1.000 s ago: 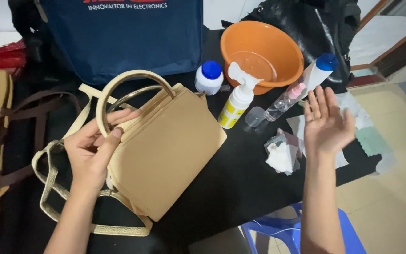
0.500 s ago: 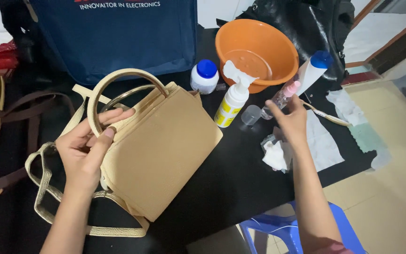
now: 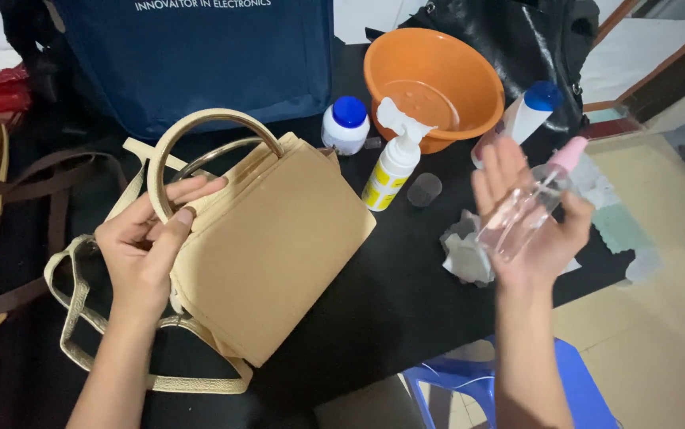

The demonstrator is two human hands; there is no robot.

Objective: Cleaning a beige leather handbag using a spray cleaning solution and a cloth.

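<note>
My left hand (image 3: 145, 246) grips the top edge of a tan handbag (image 3: 279, 246) with round handles, which lies on the black table (image 3: 390, 302). My right hand (image 3: 529, 222) is raised above the table's right side, palm up, holding a clear spray bottle (image 3: 526, 208) with a pink nozzle. The bottle's clear cap (image 3: 424, 189) stands on the table by a white and yellow pump bottle (image 3: 392, 168). A crumpled white tissue (image 3: 463, 256) lies just under my right hand.
An orange basin (image 3: 434, 83), a white jar with a blue lid (image 3: 346, 125) and a white tube with a blue cap (image 3: 531, 110) stand at the back. A navy bag (image 3: 199, 63) and a black bag (image 3: 533, 40) lie behind. A blue stool (image 3: 469, 389) is below.
My right hand reached to the clear spray bottle near the basin, picked it up and lifted it to the right. My left hand stayed on the handbag.
</note>
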